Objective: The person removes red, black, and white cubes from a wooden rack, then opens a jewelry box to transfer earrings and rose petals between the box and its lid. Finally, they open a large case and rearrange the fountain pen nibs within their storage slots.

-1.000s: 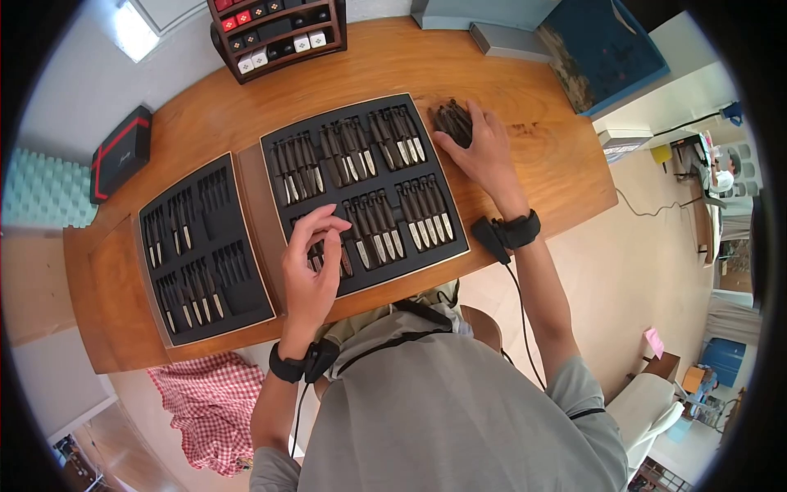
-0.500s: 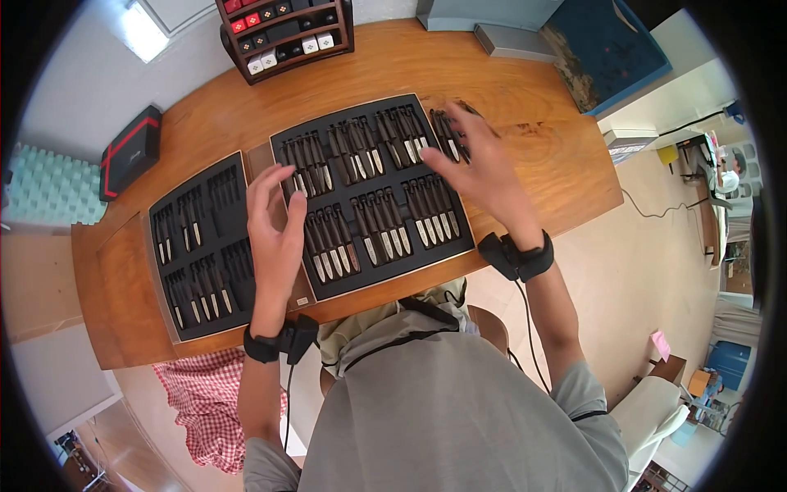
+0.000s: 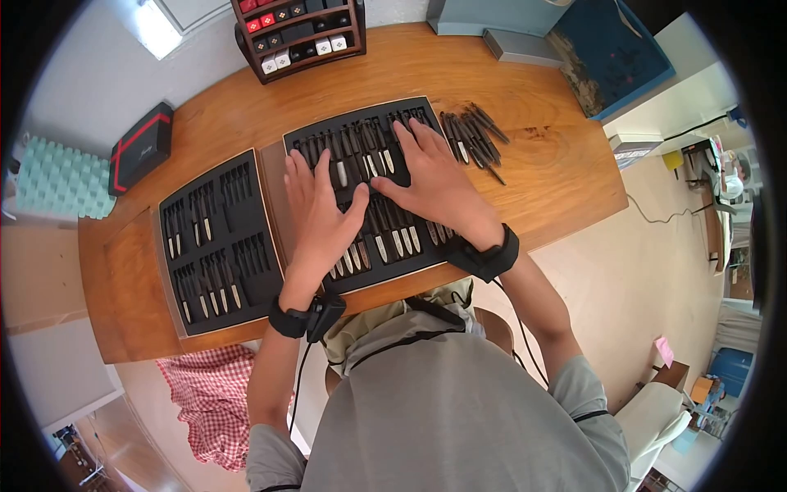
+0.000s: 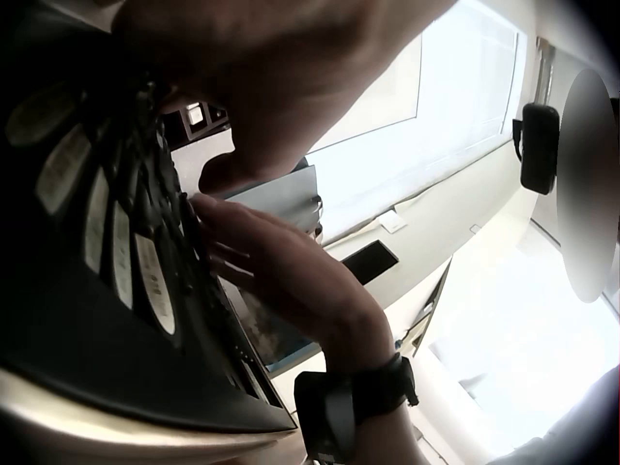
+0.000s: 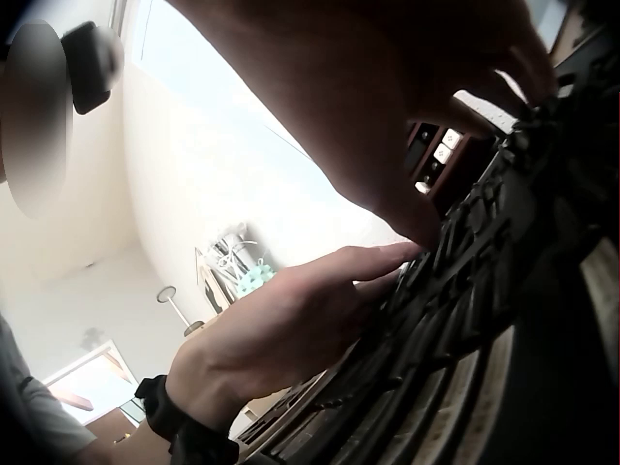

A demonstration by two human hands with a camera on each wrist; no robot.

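Observation:
Slim dark knife-like pieces [image 3: 393, 234] with pale, blade-shaped ends lie in rows in the right black tray [image 3: 369, 276]. My left hand [image 3: 316, 209] spreads over this tray's left part, fingers extended and fingertips at the pieces. Over the right part, my right hand [image 3: 438, 184] has its fingers apart, the tips on the upper right group. Both thumbs point inward with a small gap between them. In the left wrist view, the right hand [image 4: 291, 276] reaches low to the pieces; the right wrist view shows the left hand [image 5: 281, 320] close above the tray.
Loose pieces [image 3: 475, 135] lie scattered just right of the tray. A second, partly filled black tray [image 3: 234, 305] lies on the left. Farther back stand a black box with red ribbon [image 3: 143, 148], a wooden rack [image 3: 303, 33], a grey box [image 3: 520, 47] and a blue tray [image 3: 611, 61].
My right hand has moved left from the loose pile onto the tray. The left hand shifted left, then came back right over the rows. The loose pieces now show fanned out.

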